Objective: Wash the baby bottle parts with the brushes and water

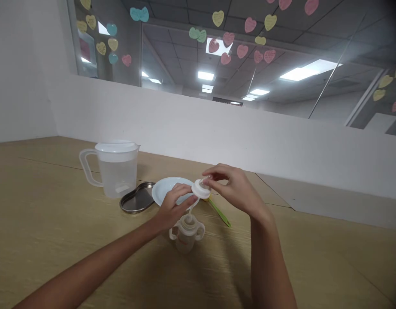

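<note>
Above the table, my left hand (176, 205) pinches the white rim of a baby bottle's nipple cap (201, 189). My right hand (229, 184) has its fingertips closed on the clear nipple at the top of that same cap. A thin straw (191, 209) hangs from under the cap toward the mouth of the baby bottle (185, 238). The bottle stands upright on the table, uncapped, with a white handle on each side. Whether the straw's lower end is inside the bottle is hard to tell.
Behind my left hand lie a pale blue plate (164, 185) and a kidney-shaped metal tray (138, 201). A lidded plastic pitcher (117, 171) stands at the left. A green-handled brush (220, 213) rests right of the bottle on the wooden table (88, 240). A white wall (185, 124) rises behind.
</note>
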`<action>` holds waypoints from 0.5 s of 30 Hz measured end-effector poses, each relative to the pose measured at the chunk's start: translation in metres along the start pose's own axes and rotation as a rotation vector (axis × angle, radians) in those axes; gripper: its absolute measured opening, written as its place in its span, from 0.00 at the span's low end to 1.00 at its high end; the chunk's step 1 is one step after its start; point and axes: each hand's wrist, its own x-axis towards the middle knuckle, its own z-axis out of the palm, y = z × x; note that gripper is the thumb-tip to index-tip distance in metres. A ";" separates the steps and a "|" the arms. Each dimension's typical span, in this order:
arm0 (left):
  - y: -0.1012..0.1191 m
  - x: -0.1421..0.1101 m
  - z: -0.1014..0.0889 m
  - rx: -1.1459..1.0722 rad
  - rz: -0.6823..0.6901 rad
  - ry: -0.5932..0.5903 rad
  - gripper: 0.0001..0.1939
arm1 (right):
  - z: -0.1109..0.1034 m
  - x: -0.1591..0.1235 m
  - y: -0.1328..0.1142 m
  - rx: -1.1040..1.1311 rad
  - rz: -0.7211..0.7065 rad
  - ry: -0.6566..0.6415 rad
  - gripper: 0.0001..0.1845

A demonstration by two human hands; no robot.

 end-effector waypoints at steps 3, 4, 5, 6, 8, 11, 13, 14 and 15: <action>0.009 0.023 -0.001 -0.054 0.020 -0.001 0.11 | -0.003 0.000 0.003 0.104 0.019 0.166 0.09; 0.010 0.029 -0.002 -0.072 0.025 0.009 0.10 | -0.003 0.001 0.004 0.148 0.027 0.207 0.09; 0.011 0.035 -0.004 -0.087 0.028 0.023 0.10 | -0.004 0.001 0.005 0.192 0.038 0.243 0.10; 0.012 0.040 -0.005 -0.099 0.028 0.033 0.10 | -0.003 0.002 0.005 0.236 0.051 0.277 0.11; 0.011 0.049 -0.010 -0.110 0.028 0.031 0.11 | -0.001 0.005 0.006 0.330 0.081 0.335 0.12; 0.008 0.057 -0.018 -0.096 0.021 -0.006 0.11 | 0.004 0.011 0.006 0.487 0.142 0.393 0.12; 0.004 0.059 -0.025 -0.084 0.013 -0.026 0.11 | 0.007 0.014 0.008 0.567 0.174 0.448 0.12; 0.001 0.059 -0.029 -0.078 0.008 -0.031 0.11 | 0.007 0.015 0.009 0.595 0.184 0.484 0.12; -0.002 0.059 -0.032 -0.068 -0.001 -0.041 0.11 | 0.006 0.015 0.011 0.615 0.190 0.521 0.12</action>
